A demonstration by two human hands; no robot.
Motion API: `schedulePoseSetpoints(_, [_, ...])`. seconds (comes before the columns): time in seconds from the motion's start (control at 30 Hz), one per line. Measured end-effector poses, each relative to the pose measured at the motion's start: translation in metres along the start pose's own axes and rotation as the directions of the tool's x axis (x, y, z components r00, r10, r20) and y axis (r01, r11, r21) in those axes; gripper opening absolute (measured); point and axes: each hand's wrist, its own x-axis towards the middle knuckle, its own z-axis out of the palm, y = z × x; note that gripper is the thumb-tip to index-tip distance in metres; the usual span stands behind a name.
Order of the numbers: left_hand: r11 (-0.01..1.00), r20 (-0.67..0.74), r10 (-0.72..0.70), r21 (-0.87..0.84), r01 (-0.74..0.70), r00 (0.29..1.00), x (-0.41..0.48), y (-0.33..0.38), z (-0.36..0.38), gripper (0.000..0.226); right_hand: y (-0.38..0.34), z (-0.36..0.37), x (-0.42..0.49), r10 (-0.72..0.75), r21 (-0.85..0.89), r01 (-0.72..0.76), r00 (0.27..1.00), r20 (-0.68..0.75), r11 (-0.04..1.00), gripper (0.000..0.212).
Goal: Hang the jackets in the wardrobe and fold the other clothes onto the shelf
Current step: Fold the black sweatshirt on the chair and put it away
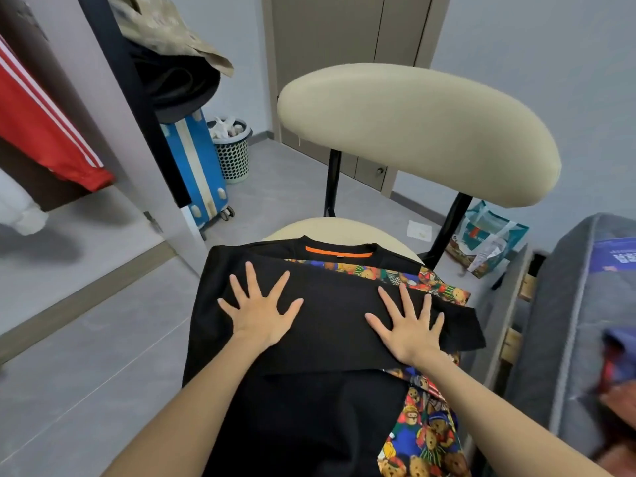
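Observation:
A black T-shirt (330, 325) with an orange neck label lies spread over the seat of a beige chair (413, 132), one side folded across its middle. My left hand (260, 309) presses flat on the left part of the fold, fingers splayed. My right hand (407, 325) presses flat on the right part, also splayed. Under the T-shirt lies a colourful bear-print garment (423, 438), showing at the right edge and lower right. A red jacket with white stripes (41, 125) hangs in the wardrobe at the far left.
A dark rack post (137, 108) with a camouflage garment (165, 32) stands left of the chair. Behind it are a blue suitcase (196, 166) and a mesh bin (234, 149). A grey bed (578, 321) with clothes and a plastic bag (488, 235) lie to the right.

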Motion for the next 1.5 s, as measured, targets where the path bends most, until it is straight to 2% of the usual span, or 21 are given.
schedulePoseSetpoints(0.13, [1.000, 0.047, -0.010, -0.024, 0.011, 0.999, 0.003, -0.007, -0.007, 0.073, 0.014, 0.002, -0.005, 0.002, -0.019, -0.005, 0.991, -0.135, 1.000, 0.069])
schedulePoseSetpoints(0.2, [0.999, 0.053, -0.016, -0.031, 0.018, 0.998, 0.003, -0.007, -0.007, 0.074, 0.028, 0.002, -0.008, 0.078, -0.002, -0.079, 0.982, -0.171, 0.997, 0.066])
schedulePoseSetpoints(0.3, [1.000, 0.052, -0.014, -0.021, 0.015, 0.999, 0.003, -0.007, -0.008, 0.075, 0.049, -0.003, -0.012, 0.171, 0.092, -0.161, 0.980, -0.104, 0.983, 0.062])
schedulePoseSetpoints(0.4, [1.000, 0.068, -0.025, 0.017, 0.024, 0.997, 0.004, -0.005, -0.008, 0.075, 0.054, -0.013, -0.008, 0.126, -0.022, -0.128, 0.990, -0.056, 0.992, 0.064])
schedulePoseSetpoints(0.47, [0.995, 0.061, -0.025, 0.097, 0.019, 0.998, 0.006, -0.002, -0.012, 0.073, 0.044, -0.021, -0.002, 0.049, -0.089, -0.061, 0.991, -0.122, 0.994, 0.068])
schedulePoseSetpoints(0.53, [0.984, 0.006, 0.046, 0.169, -0.046, 0.999, 0.010, 0.002, -0.019, 0.069, 0.028, -0.028, 0.006, -0.060, -0.081, 0.045, 0.978, -0.202, 0.996, 0.072])
schedulePoseSetpoints(0.63, [0.953, -0.067, 0.208, 0.237, -0.187, 0.976, 0.024, 0.005, -0.035, 0.069, 0.004, -0.039, 0.027, -0.148, -0.028, 0.145, 0.975, -0.163, 0.989, 0.085])
schedulePoseSetpoints(0.7, [0.939, -0.012, 0.258, 0.237, -0.248, 0.966, 0.037, 0.004, -0.046, 0.077, -0.006, -0.044, 0.043, -0.161, -0.052, 0.156, 0.981, -0.107, 0.986, 0.098])
schedulePoseSetpoints(0.83, [0.937, 0.162, 0.278, 0.169, -0.304, 0.947, 0.069, -0.001, -0.059, 0.104, -0.010, -0.055, 0.077, -0.071, -0.089, 0.071, 0.997, 0.000, 0.993, 0.129])
schedulePoseSetpoints(0.93, [0.940, 0.191, 0.288, 0.130, -0.315, 0.938, 0.090, -0.004, -0.059, 0.119, -0.008, -0.059, 0.094, -0.049, -0.173, 0.057, 0.997, 0.052, 0.983, 0.140])
schedulePoseSetpoints(1.0, [0.947, 0.189, 0.287, 0.089, -0.308, 0.939, 0.099, -0.005, -0.058, 0.124, -0.007, -0.060, 0.099, -0.053, -0.219, 0.060, 0.998, 0.038, 0.974, 0.141])
schedulePoseSetpoints(1.07, [0.954, 0.177, 0.276, 0.070, -0.292, 0.945, 0.103, -0.006, -0.059, 0.127, -0.006, -0.061, 0.099, -0.068, -0.269, 0.060, 0.997, -0.022, 0.961, 0.135])
schedulePoseSetpoints(1.13, [0.951, 0.139, 0.286, 0.082, -0.299, 0.948, 0.103, -0.005, -0.060, 0.125, -0.003, -0.064, 0.096, -0.109, -0.312, 0.082, 0.992, -0.069, 0.946, 0.113])
schedulePoseSetpoints(1.17, [0.950, 0.112, 0.294, 0.073, -0.303, 0.949, 0.101, -0.005, -0.060, 0.119, -0.003, -0.065, 0.094, -0.125, -0.318, 0.100, 0.990, -0.059, 0.943, 0.100])
schedulePoseSetpoints(1.27, [0.950, 0.071, 0.307, 0.032, -0.309, 0.949, 0.092, -0.007, -0.070, 0.079, 0.000, -0.073, 0.083, -0.143, -0.275, 0.145, 0.989, 0.028, 0.950, 0.075])
schedulePoseSetpoints(1.37, [0.941, 0.089, 0.312, 0.105, -0.320, 0.946, 0.083, -0.007, -0.090, 0.043, 0.002, -0.086, 0.072, -0.204, -0.335, 0.198, 0.979, 0.017, 0.921, 0.047])
schedulePoseSetpoints(1.43, [0.940, 0.076, 0.296, 0.155, -0.305, 0.952, 0.077, -0.006, -0.106, 0.038, 0.000, -0.098, 0.066, -0.231, -0.369, 0.211, 0.973, -0.011, 0.905, 0.034])
schedulePoseSetpoints(1.5, [0.943, 0.022, 0.281, 0.180, -0.281, 0.959, 0.076, -0.003, -0.122, 0.035, -0.007, -0.115, 0.063, -0.256, -0.382, 0.210, 0.964, -0.074, 0.900, 0.029])
